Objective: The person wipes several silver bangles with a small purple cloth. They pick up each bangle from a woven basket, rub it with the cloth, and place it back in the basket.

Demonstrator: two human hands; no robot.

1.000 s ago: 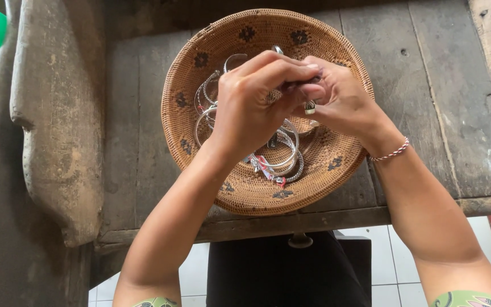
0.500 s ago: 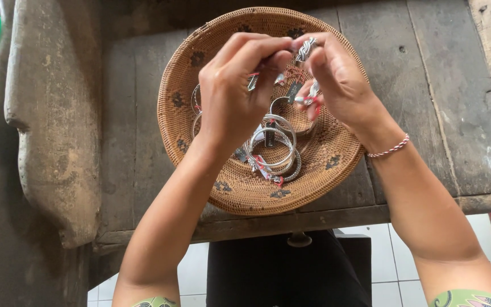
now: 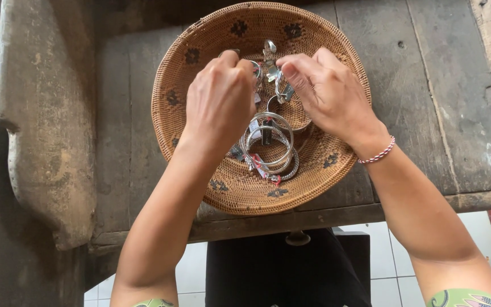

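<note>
Both my left hand point(image 3: 218, 99) and right hand point(image 3: 325, 94) grips are pinched on silver bracelets point(image 3: 269, 77) above the basket point(image 3: 200, 170); tangled loops below could snag and spill.

The basket point(image 3: 211, 187) is tightly woven cane or rattan, matt tan with a ribbed, coiled texture and small dark woven motifs. In its bowl lie bangles point(image 3: 268, 145) of bright, polished silvery metal, smooth and glossy, some tied with bits of red and white thread. The small pieces point(image 3: 274, 71) pinched by the left hand point(image 3: 220, 99) and right hand point(image 3: 328, 94) are the same shiny metal. The counter point(image 3: 421, 85) is old grey wood, rough, cracked and dull. A carved block point(image 3: 44, 119) at its left edge is weathered, pitted wood. The wrist cord point(image 3: 377, 154) is twisted red-and-white thread. The floor tiles point(image 3: 393, 261) below look smooth and glossy.
</note>
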